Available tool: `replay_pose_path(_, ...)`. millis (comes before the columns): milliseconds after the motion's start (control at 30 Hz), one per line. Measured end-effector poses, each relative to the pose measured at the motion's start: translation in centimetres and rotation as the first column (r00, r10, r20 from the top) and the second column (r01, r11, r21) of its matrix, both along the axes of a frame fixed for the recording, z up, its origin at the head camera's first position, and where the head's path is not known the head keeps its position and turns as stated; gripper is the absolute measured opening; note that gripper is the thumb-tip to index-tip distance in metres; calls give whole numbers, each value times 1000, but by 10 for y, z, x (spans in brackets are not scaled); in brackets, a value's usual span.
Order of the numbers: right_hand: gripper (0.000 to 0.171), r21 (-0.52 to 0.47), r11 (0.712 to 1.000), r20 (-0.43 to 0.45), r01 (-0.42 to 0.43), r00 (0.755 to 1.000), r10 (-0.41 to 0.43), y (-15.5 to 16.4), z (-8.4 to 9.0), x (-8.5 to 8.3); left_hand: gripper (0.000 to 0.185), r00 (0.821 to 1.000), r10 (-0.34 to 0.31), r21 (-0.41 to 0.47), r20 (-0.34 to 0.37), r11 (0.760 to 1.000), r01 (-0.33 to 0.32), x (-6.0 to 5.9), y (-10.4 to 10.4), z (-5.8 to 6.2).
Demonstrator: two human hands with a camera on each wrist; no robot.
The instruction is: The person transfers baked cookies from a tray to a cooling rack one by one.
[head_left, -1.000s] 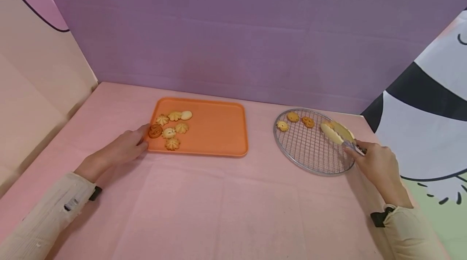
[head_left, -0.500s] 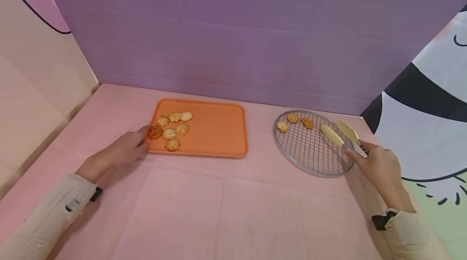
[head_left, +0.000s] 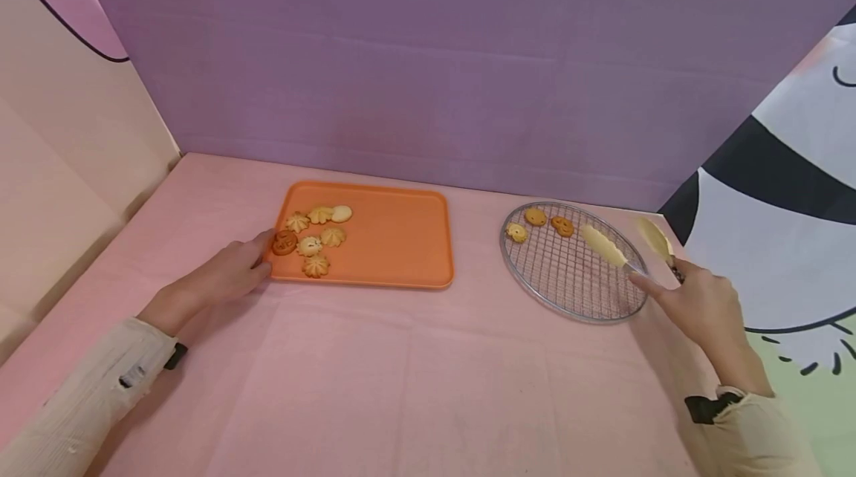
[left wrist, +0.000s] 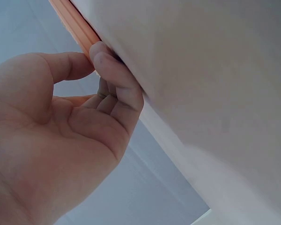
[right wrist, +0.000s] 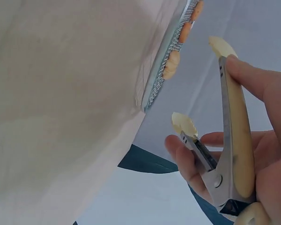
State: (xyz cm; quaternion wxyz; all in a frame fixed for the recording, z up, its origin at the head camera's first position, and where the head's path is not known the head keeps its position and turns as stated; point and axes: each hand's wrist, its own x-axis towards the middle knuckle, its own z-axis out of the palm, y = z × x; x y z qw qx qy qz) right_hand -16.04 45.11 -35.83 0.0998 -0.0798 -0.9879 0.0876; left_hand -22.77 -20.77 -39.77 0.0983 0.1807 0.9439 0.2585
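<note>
One orange tray [head_left: 394,239], rectangular, lies flat on the pink tablecloth [head_left: 374,373], its left edge pinched between the thumb and fingers of the left hand [head_left: 227,270]. Seven cookies [head_left: 310,246] sit grouped in its left part, including one brown pretzel-shaped cookie [head_left: 284,242] near the held edge and one pale oval cookie [head_left: 342,213]. One round wire rack [head_left: 568,276] stands to the right, apart from the tray, bearing three cookies [head_left: 535,217] toward its far left side: one scalloped, one round and golden, one pretzel-shaped. One pair of tongs [right wrist: 240,140], metal with cream tips, is grasped in the right hand [head_left: 702,302]; its tips spread apart, in the head view one over the rack, the other beyond the right rim. One purple backdrop [head_left: 401,76] closes the rear.
</note>
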Motion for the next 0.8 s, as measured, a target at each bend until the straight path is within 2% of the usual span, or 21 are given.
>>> replay_pose_path(200,104,-37,999,41,9,999,-7,-10,4,1,65,1000,-2,5,3,1000,2,-1,0,0)
replay_pose_path(433,90,-59,995,-30,-77,997,76,-31,10,2,65,1000,-2,6,3,1000,2,0,1,0)
replay_pose_path(667,85,-56,992,-95,-110,990,104,-54,17,-2,64,999,-32,104,33,994,29,-2,-4,-1)
replay_pose_path(800,82,-54,988,-126,-142,983,134,-64,20,-4,64,998,-36,112,45,993,31,-2,-4,-1)
